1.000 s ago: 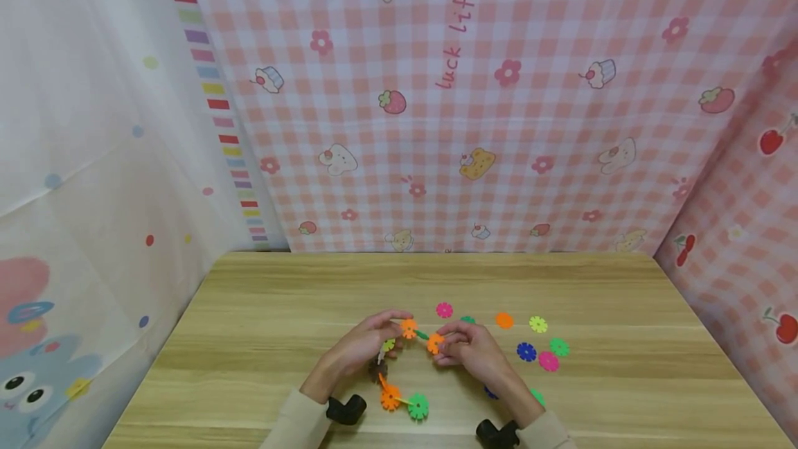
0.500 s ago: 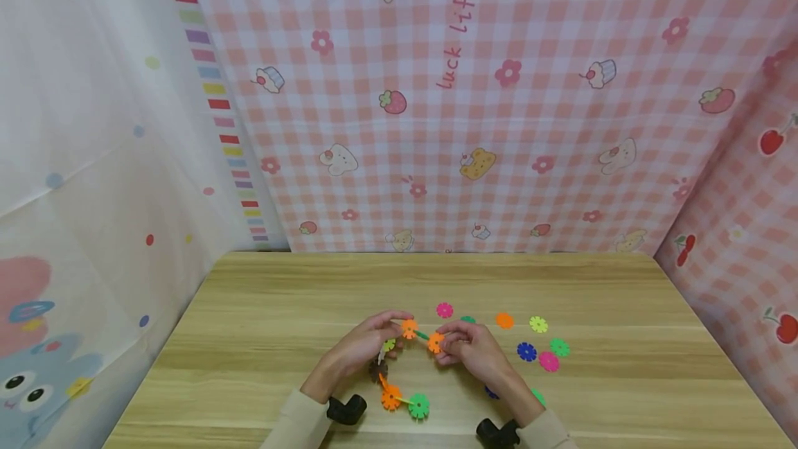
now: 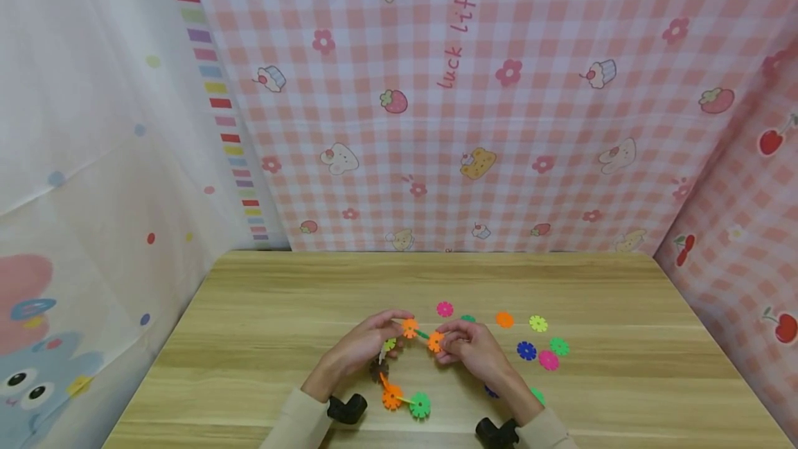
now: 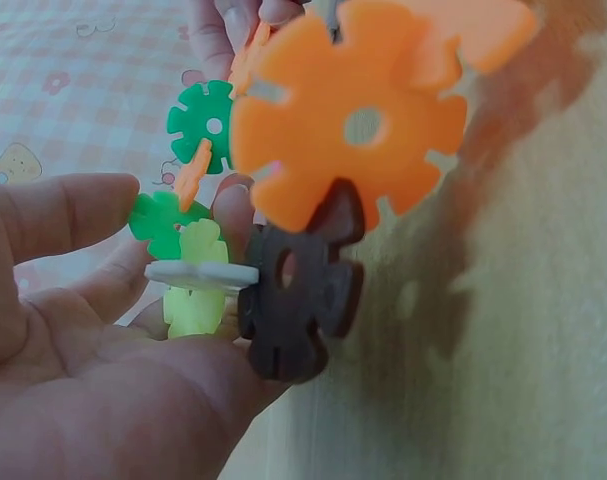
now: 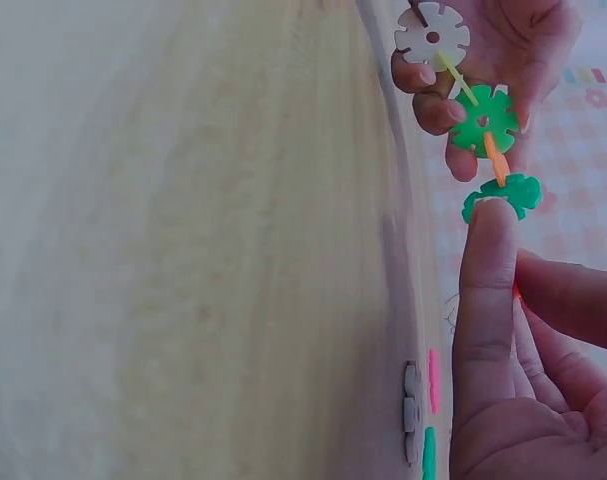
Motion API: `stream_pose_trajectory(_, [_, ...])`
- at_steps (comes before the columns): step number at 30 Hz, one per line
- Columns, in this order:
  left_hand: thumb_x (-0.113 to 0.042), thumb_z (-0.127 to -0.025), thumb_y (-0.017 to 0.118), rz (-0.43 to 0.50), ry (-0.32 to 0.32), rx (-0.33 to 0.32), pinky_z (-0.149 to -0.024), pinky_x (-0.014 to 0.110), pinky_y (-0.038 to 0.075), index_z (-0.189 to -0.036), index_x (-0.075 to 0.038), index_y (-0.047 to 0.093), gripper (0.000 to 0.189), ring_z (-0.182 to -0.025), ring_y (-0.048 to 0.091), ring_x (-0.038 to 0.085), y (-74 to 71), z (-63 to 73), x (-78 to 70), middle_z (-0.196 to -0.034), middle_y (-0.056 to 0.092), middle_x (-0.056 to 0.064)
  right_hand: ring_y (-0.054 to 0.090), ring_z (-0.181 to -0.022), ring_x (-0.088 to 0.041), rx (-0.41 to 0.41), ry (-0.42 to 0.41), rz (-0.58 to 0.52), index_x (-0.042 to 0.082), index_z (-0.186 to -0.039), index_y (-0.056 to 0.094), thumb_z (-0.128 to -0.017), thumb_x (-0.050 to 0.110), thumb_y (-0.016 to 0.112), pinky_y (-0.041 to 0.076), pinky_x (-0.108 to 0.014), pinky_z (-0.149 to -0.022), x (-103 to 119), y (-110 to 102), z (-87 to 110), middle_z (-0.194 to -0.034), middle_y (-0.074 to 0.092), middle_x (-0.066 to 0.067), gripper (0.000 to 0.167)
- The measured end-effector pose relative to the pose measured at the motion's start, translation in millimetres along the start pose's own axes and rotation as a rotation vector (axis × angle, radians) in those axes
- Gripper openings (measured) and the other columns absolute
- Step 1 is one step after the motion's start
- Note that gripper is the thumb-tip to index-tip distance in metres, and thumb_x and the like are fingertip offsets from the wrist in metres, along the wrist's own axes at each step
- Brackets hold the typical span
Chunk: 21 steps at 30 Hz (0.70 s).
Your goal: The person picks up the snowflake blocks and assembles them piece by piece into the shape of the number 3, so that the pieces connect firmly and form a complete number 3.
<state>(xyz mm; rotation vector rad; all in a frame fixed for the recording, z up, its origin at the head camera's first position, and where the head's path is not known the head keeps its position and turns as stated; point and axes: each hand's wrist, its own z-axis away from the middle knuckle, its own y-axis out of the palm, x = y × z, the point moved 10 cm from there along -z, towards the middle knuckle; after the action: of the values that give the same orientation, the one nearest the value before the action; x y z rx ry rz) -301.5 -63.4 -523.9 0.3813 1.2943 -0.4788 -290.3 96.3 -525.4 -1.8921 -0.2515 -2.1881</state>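
A curved chain of notched snowflake discs hangs between both hands. My left hand (image 3: 370, 341) grips its middle, with thumb and fingers around a green disc (image 4: 163, 225) beside a yellow-green disc (image 4: 195, 290). A white disc (image 4: 198, 274) and a brown disc (image 4: 295, 300) follow, leading to an orange disc (image 3: 391, 397) and a light green disc (image 3: 420, 405) at the near end. At the far end, my right hand (image 3: 470, 348) pinches another orange disc (image 3: 435, 342), mostly covered by fingers in the right wrist view. A darker green disc (image 5: 513, 195) joins it to the rest.
Loose discs lie on the wooden table (image 3: 249, 317) to the right: pink (image 3: 548, 360), blue (image 3: 526, 350), green (image 3: 559, 346), yellow-green (image 3: 538, 324) and orange (image 3: 504, 319). A pink disc (image 3: 445, 309) lies beyond the hands. The right forearm partly covers others.
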Motion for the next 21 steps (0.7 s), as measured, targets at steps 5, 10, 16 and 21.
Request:
stream_pose_trajectory(5, [-0.011,-0.104,0.04,-0.016,-0.003,0.016,-0.075,0.031,0.05,-0.141,-0.003,0.048,0.038,-0.084,0.053,0.02,3.0,-0.7,-0.5,-0.102,0.057,0.016,0.071,-0.08,-0.028,-0.013,-0.007,-0.011,-0.014,-0.122,0.055,-0.095,-0.007,0.055,0.06,-0.039,-0.076,1.5,0.4,-0.8,-0.093,0.067,-0.016,0.028])
stream_pose_trajectory(10, [-0.01,-0.104,0.039,-0.019,0.0,0.017,-0.073,0.031,0.049,-0.141,-0.003,0.047,0.038,-0.083,0.052,0.02,3.8,-0.9,-0.8,-0.097,0.057,0.014,0.072,-0.079,-0.029,-0.016,-0.037,-0.004,-0.015,-0.12,0.056,-0.093,-0.01,0.055,0.06,-0.038,-0.076,3.5,1.7,-2.1,-0.091,0.068,-0.016,0.028])
stream_pose_trajectory(16, [-0.01,-0.105,0.04,-0.042,0.002,0.01,-0.073,0.031,0.049,-0.141,-0.004,0.048,0.038,-0.082,0.051,0.02,3.9,-1.3,-1.7,-0.094,0.056,0.011,0.071,-0.077,-0.029,-0.025,-0.052,-0.008,-0.015,-0.117,0.057,-0.091,-0.012,0.055,0.06,-0.038,-0.074,5.1,2.8,-1.6,-0.089,0.067,-0.017,0.026])
stream_pose_trajectory(21, [-0.011,-0.105,0.041,-0.066,0.009,0.014,-0.074,0.031,0.049,-0.141,-0.005,0.049,0.038,-0.082,0.052,0.02,3.7,-2.2,-0.9,-0.095,0.057,0.012,0.071,-0.077,-0.031,-0.059,-0.043,-0.007,-0.014,-0.117,0.059,-0.091,-0.012,0.056,0.06,-0.038,-0.075,5.1,1.6,-1.4,-0.089,0.067,-0.017,0.026])
